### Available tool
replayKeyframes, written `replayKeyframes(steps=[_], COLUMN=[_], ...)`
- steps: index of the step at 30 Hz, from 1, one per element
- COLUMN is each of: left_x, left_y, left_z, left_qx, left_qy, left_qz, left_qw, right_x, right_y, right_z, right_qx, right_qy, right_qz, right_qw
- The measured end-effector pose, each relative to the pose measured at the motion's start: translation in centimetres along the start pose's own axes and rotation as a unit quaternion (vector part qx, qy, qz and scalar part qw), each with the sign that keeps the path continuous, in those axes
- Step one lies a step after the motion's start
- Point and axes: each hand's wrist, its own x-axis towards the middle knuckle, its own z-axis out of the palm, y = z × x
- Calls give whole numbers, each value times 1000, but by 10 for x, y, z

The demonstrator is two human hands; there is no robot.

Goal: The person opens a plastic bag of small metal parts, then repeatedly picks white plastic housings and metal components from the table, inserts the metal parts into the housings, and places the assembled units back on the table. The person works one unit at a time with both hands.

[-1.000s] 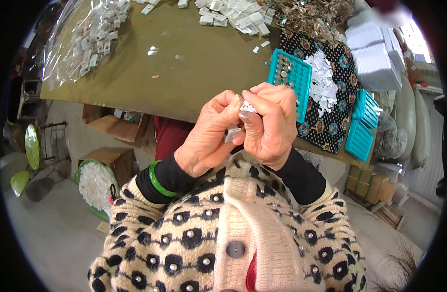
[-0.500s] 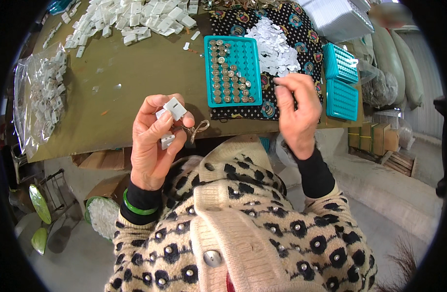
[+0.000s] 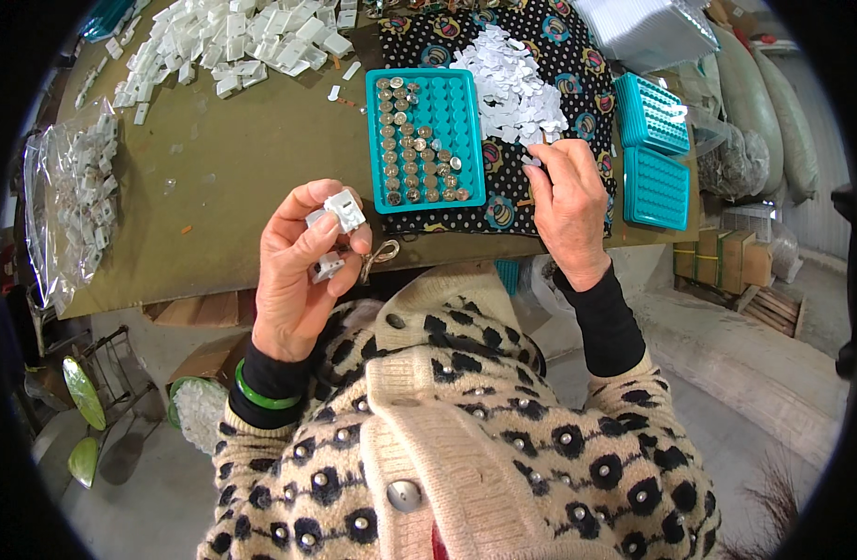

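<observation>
My left hand (image 3: 293,266) is closed around small white plastic cases. The upper case (image 3: 345,211) sits between thumb and fingertips with an opening showing, and a lower case (image 3: 328,268) is tucked by the lower fingers. A looped pale wire (image 3: 382,255) hangs out beside those fingers. My right hand (image 3: 575,207) pinches a small pale tab (image 3: 531,161) between thumb and index finger. It is just in front of a heap of white tabs (image 3: 512,89) on a patterned cloth (image 3: 503,213). Between the hands, further back, a teal tray (image 3: 377,154) holds rows of silver button cells (image 3: 411,168).
White plastic cases (image 3: 251,37) lie piled at the back left. A clear bag (image 3: 74,201) of similar parts is at the left edge. Teal trays (image 3: 656,189) and stacked white trays (image 3: 648,33) stand to the right. Cardboard boxes (image 3: 723,259) are on the floor.
A small pale tab now shows between my right thumb and index finger. My left hand has turned the upper white case slightly. The table has shifted a little leftward in view.
</observation>
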Motion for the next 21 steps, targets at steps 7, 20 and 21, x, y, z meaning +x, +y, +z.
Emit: replayKeyframes(steps=[7, 20, 21], left_x=[-1, -6, -6], left_y=[-2, 4, 4], left_z=[3, 4, 4], left_qx=[22, 20, 16], left_qy=[4, -5, -9], left_qz=[9, 5, 2], left_qw=[1000, 1000, 1000], right_x=[7, 29, 30], right_y=[2, -31, -40], right_z=[-2, -15, -15], right_qx=[10, 639, 638], right_qy=[-16, -22, -35], right_qz=[-22, 285, 275], right_qw=[1000, 714, 718])
